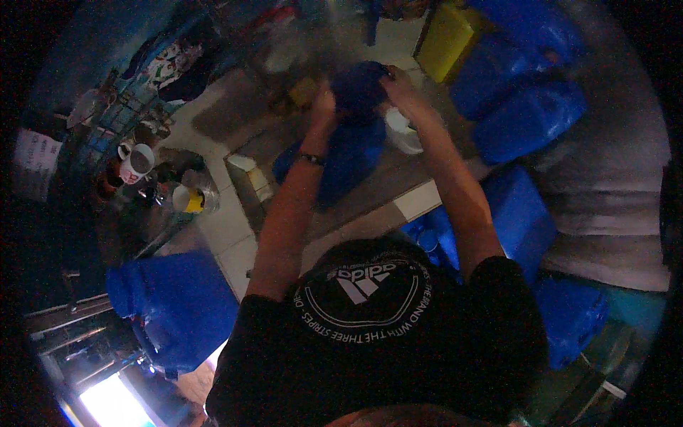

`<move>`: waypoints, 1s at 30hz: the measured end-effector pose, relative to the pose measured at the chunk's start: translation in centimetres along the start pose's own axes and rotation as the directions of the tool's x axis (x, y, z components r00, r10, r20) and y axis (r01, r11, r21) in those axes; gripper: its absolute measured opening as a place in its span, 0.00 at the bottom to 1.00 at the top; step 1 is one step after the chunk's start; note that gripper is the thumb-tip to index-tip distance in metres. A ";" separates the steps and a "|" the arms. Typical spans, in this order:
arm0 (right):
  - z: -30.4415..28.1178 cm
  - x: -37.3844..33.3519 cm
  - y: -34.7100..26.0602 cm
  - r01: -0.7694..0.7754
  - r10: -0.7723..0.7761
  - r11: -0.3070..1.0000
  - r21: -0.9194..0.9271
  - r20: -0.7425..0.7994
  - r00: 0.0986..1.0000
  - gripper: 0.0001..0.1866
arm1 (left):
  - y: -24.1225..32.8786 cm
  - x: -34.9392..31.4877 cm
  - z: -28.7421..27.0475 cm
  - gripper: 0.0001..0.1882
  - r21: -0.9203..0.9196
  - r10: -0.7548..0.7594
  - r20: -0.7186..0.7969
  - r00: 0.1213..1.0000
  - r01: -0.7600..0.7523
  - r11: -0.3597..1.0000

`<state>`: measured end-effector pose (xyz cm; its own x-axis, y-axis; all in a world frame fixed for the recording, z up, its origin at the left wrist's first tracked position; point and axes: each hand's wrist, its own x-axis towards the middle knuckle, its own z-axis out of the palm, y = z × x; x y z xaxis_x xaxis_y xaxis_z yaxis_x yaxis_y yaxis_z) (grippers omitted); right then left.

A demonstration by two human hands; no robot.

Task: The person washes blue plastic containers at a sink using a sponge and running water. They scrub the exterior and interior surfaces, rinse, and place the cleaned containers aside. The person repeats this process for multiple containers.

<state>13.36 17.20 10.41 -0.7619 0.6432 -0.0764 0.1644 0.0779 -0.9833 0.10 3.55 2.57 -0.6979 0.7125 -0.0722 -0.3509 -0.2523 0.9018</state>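
In front of me, both arms reach out to a dark blue, soft-looking cloth (361, 89). My left hand (324, 105) is closed on its left side, and a dark band circles that wrist. My right hand (403, 89) grips the upper right edge with bent fingers. More blue material (350, 160) hangs or lies below, over a brown surface; where the two join is too dark to make out. Beside my right wrist is a white round container (404, 131). A yellowish object (303, 92) lies left of the cloth, blurred.
Large blue jerrycans (530, 121) stand at the right, near a yellow container (448, 43). Another blue jerrycan (181, 309) is at the lower left. Cups, including a white mug (137, 163), and a clear tub (196, 199) crowd the left side. A grey curtain (612, 213) hangs far right.
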 end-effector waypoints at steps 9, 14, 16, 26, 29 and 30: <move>-2.5 0.3 -2.6 0.457 -0.481 0.366 -0.811 0.256 0.839 0.13 | -2.5 3.4 5.7 0.27 0.183 -0.254 -0.186 0.949 0.288 0.940; 4.2 2.9 0.7 0.579 -0.460 0.434 -0.690 0.383 0.801 0.08 | -1.1 1.2 5.0 0.24 0.221 -0.081 -0.129 0.988 0.109 0.969; 5.6 3.2 1.9 0.623 -0.416 0.452 -0.639 0.466 0.781 0.08 | 1.7 -0.1 3.8 0.23 0.392 0.035 -0.228 0.973 0.059 0.918; 8.4 0.9 0.6 0.762 -0.504 0.482 -0.433 0.575 0.645 0.12 | 3.4 -2.6 1.0 0.24 0.710 0.259 -0.357 0.898 0.080 0.700; 7.3 -1.6 1.7 0.733 -0.358 0.423 -0.532 0.646 0.675 0.19 | 3.2 -1.6 -0.7 0.24 0.616 0.235 -0.319 0.918 0.012 0.787; 6.0 -2.4 2.3 0.783 -0.466 0.292 -0.550 0.633 0.618 0.20 | 3.1 -1.3 -1.3 0.24 0.576 0.224 -0.304 0.926 -0.009 0.817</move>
<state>11.77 11.25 7.36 -0.9441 -0.1209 0.3065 -0.2041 0.9450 -0.2557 -0.87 1.02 4.90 -0.9148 0.4039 0.0060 0.0792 0.1650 0.9831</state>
